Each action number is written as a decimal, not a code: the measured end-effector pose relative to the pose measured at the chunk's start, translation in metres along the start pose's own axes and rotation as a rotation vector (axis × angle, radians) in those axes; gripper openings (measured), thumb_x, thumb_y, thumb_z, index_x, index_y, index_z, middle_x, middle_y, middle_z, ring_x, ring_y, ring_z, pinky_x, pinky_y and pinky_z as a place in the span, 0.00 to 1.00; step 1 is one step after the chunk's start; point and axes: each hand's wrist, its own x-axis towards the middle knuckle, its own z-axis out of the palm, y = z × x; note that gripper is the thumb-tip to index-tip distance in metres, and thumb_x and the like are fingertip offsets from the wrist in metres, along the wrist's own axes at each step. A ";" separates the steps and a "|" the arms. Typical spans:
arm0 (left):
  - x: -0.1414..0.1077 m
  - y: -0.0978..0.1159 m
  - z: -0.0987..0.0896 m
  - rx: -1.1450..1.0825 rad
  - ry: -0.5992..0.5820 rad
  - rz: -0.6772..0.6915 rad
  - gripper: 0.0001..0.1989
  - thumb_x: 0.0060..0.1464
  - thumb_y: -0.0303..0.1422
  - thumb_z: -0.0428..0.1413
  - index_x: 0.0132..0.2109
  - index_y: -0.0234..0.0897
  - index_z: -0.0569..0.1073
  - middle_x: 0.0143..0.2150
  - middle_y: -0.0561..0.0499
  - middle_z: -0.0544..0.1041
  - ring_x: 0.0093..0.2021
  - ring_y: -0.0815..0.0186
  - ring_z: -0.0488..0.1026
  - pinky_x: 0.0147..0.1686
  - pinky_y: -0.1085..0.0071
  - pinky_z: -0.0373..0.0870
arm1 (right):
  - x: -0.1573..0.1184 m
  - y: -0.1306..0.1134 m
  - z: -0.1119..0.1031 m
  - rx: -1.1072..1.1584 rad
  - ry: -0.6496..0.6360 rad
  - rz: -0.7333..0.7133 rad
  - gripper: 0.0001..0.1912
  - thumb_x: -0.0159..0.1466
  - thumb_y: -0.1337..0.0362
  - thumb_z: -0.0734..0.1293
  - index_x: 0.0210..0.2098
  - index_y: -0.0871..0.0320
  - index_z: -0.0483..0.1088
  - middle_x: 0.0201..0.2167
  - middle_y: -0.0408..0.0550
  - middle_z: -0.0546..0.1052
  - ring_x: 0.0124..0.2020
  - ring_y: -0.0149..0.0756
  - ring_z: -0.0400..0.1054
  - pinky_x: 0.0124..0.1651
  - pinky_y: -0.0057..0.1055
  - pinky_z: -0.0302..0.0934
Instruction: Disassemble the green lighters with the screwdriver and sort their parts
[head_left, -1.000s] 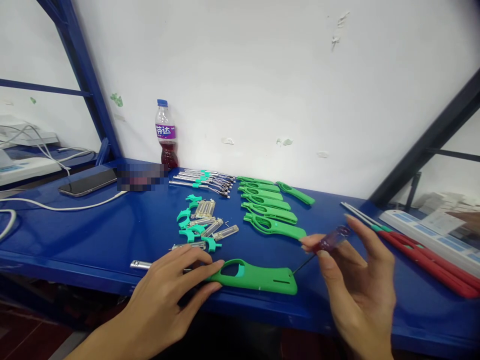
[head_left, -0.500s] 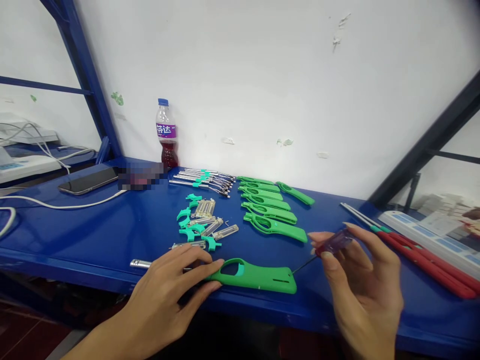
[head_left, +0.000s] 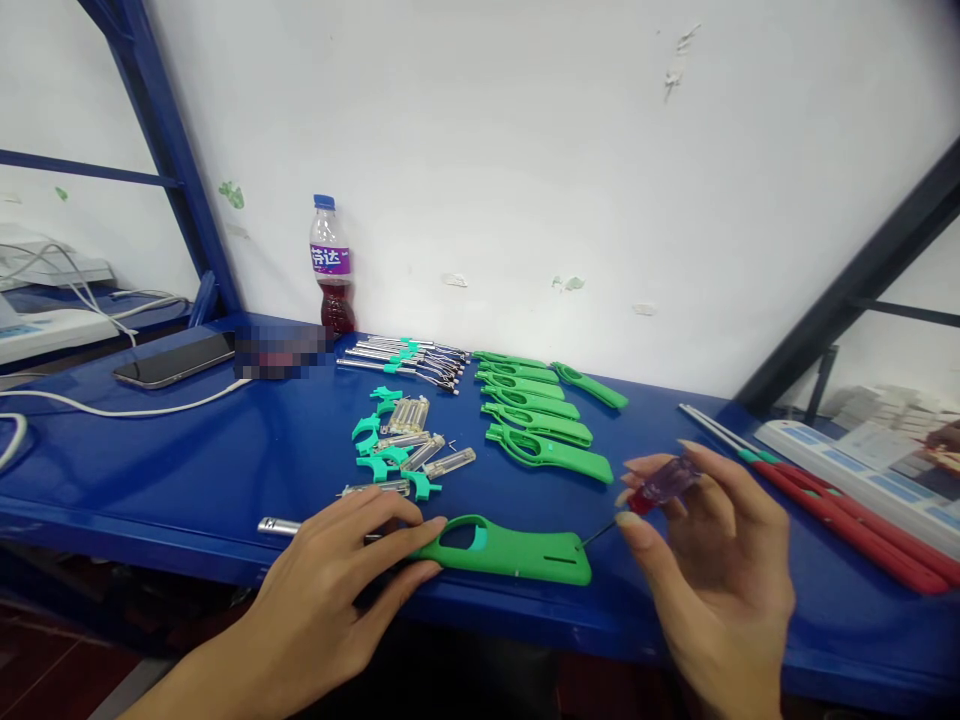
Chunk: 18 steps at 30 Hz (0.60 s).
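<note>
Near the front edge of the blue table lies a green long-nosed lighter (head_left: 525, 553), its metal barrel (head_left: 279, 526) pointing left. My left hand (head_left: 352, 570) is closed around the neck of the lighter, fingers above and thumb below. In my right hand (head_left: 712, 560) is a screwdriver (head_left: 664, 486) with a clear purple and red handle, held between thumb and fingertips. The thin shaft slants down to the right end of the lighter, its tip at a small hole there. Whether a screw sits under the tip I cannot tell.
Behind lie green handle shells (head_left: 555, 455), teal triggers (head_left: 382, 463), clear fuel tanks (head_left: 450, 463) and metal barrels with wires (head_left: 401, 358). A drink bottle (head_left: 331, 265) and a phone (head_left: 176, 362) stand back left. Red lighters (head_left: 847, 520) and a power strip (head_left: 817, 450) are right.
My right thumb has slid forward and down along the screwdriver, towards its shaft, and the fingers have shifted slightly. My left hand and the lighter look almost unmoved.
</note>
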 end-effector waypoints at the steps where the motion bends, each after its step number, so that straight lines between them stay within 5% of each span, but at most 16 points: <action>1: 0.000 0.000 0.000 -0.001 0.001 -0.002 0.14 0.73 0.31 0.55 0.60 0.42 0.77 0.48 0.48 0.78 0.46 0.62 0.76 0.49 0.63 0.75 | 0.000 0.000 0.000 0.004 0.026 -0.012 0.31 0.65 0.72 0.76 0.64 0.43 0.72 0.51 0.46 0.78 0.46 0.37 0.77 0.51 0.39 0.74; 10: -0.003 -0.001 -0.001 0.001 -0.003 0.004 0.14 0.73 0.30 0.55 0.62 0.43 0.77 0.48 0.48 0.79 0.47 0.62 0.76 0.50 0.63 0.74 | 0.000 -0.002 0.000 0.000 -0.122 0.000 0.32 0.69 0.73 0.70 0.68 0.42 0.65 0.48 0.44 0.80 0.48 0.34 0.77 0.54 0.35 0.73; 14: -0.003 -0.001 0.000 -0.018 -0.001 0.004 0.14 0.73 0.30 0.56 0.62 0.43 0.76 0.48 0.48 0.78 0.47 0.62 0.76 0.49 0.64 0.74 | 0.002 -0.001 0.001 0.027 -0.019 -0.036 0.34 0.63 0.75 0.76 0.62 0.41 0.69 0.47 0.41 0.76 0.42 0.32 0.75 0.49 0.34 0.74; 18: -0.002 -0.001 0.000 0.001 -0.005 0.006 0.14 0.73 0.30 0.55 0.61 0.42 0.77 0.48 0.48 0.78 0.47 0.62 0.76 0.49 0.63 0.75 | -0.003 0.002 0.000 -0.039 0.011 -0.004 0.32 0.66 0.72 0.74 0.66 0.45 0.68 0.45 0.45 0.79 0.44 0.37 0.79 0.52 0.40 0.75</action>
